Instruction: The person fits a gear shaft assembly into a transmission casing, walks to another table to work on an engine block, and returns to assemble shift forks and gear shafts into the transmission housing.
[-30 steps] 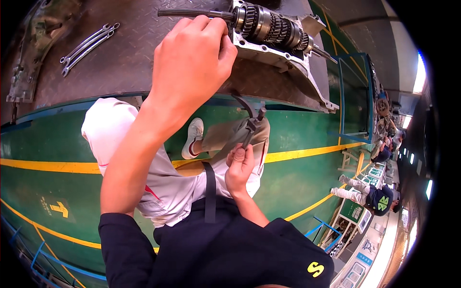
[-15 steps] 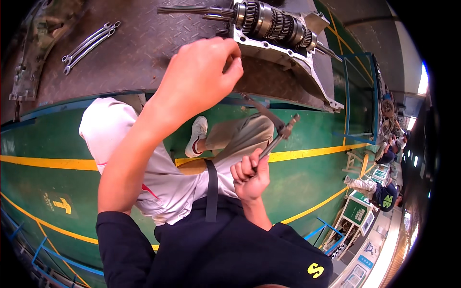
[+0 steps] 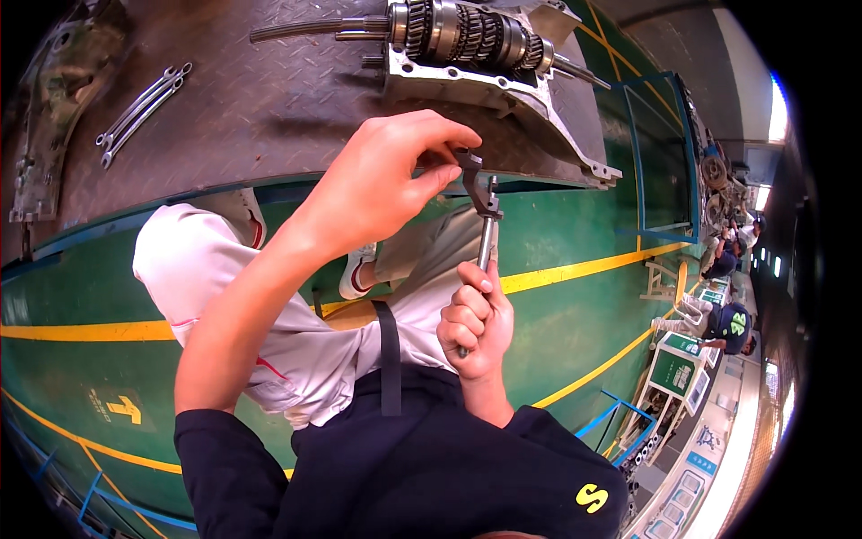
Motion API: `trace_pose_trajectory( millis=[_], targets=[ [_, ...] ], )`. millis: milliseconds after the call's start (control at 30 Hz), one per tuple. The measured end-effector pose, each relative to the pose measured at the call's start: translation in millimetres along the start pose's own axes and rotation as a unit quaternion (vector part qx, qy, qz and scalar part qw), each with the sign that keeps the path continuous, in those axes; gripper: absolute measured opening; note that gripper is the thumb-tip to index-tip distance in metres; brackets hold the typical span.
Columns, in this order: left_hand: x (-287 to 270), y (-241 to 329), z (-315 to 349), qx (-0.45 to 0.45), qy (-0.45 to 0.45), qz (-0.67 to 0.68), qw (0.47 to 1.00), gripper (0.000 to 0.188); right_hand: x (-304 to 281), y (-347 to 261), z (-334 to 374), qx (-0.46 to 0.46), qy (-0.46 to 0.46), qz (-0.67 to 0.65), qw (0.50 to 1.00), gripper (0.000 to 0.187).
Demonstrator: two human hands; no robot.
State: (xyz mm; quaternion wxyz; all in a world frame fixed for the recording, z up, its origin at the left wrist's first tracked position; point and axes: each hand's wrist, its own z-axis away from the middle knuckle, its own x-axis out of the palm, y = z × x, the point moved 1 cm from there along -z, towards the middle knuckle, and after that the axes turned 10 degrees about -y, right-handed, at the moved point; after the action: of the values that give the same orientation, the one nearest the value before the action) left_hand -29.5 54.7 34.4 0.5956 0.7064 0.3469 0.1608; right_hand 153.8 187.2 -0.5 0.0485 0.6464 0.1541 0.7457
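A shift fork on a slim metal rod is held up in front of me, below the bench edge. My right hand is wrapped round the rod, whose lower end shows beneath the fingers. Thumb and forefinger of my left hand pinch the dark upper end of the fork. Beyond the hands, an open gearbox housing lies on the bench, its gear shaft exposed along the top.
Two combination wrenches lie on the patterned steel bench top. A worn metal casting is at the far left. A blue frame stands right of the bench. Other people are farther off to the right.
My left hand has moved down and right onto the fork's end. My right hand has turned the rod more upright. The bench has shifted left in view.
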Motion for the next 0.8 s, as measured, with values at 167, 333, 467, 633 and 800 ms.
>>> trace_pose_trajectory(
  millis=[167, 333, 467, 633, 800],
  targets=[
    [-1, -2, -1, 0.003, 0.035, -0.052, 0.998, 0.022, 0, 5, -1, 0.007, 0.017, 0.05, 0.999, 0.035],
    [-3, -1, 1, -0.012, 0.037, -0.134, 0.99, 0.018, 7, 17, -3, -0.021, 0.061, 0.208, 0.976, 0.037],
    [-7, -1, 4, -0.087, 0.018, 0.137, 0.987, 0.019, 10, 12, -5, 0.002, 0.054, 0.341, 0.938, 0.038],
    [-9, 14, 9, -0.095, -0.025, 0.305, 0.947, 0.025, 14, 7, -8, 0.001, 0.057, 0.442, 0.895, 0.035],
    [-9, 11, 11, -0.052, -0.04, 0.381, 0.922, 0.022, 12, 0, -8, -0.042, 0.086, 0.536, 0.839, 0.031]
  ],
)
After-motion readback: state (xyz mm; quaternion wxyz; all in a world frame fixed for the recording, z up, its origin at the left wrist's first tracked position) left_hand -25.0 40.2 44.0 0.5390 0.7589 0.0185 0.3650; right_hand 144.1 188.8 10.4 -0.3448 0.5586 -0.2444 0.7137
